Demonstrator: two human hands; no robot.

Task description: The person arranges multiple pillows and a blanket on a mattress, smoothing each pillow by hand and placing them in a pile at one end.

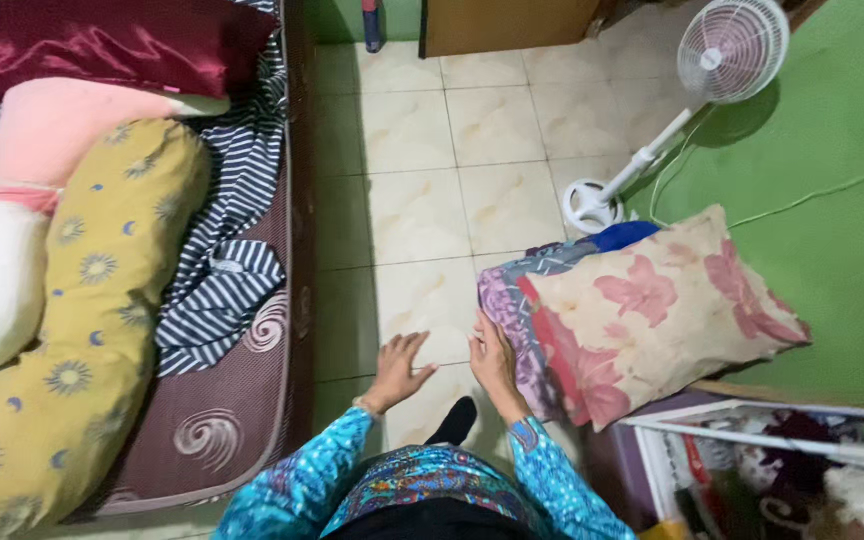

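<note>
The person looks straight down at two hands over a tiled floor [452,150]. The right hand [493,360] rests flat against the near end of a flowered pillow [652,310]. Its fingers touch the pillow's edge but do not close around it, so it is touching, not gripping. The left hand [395,368] hangs in the air over the floor with fingers spread wide and nothing in it.

The flowered pillow lies on top of a pile of folded cloths [512,300], purple, grey and blue. The pile sits on the floor by the green wall [842,200], likely so the pillow stays off the tiles. The pillow's far corner pokes out toward the wall.

Beside the left hand is a bed. Its brown mattress [242,400] has swirl marks near the edge. On it lie one long yellow bolster [82,320] with suns and moons, one pink and white bolster [22,200] next to it, and one dark red shiny pillow [102,40] at the far end. A striped blanket [222,270] is bunched up along the mattress edge, as if pushed aside.

One white standing fan [722,60] stands on the floor by the wall, and its cord [822,188] runs along the green wall. A white rack [772,430] with mixed things in it sits at the near right corner; I cannot tell what they are.

That makes two pillows, two bolsters, one blanket, one fan.
</note>
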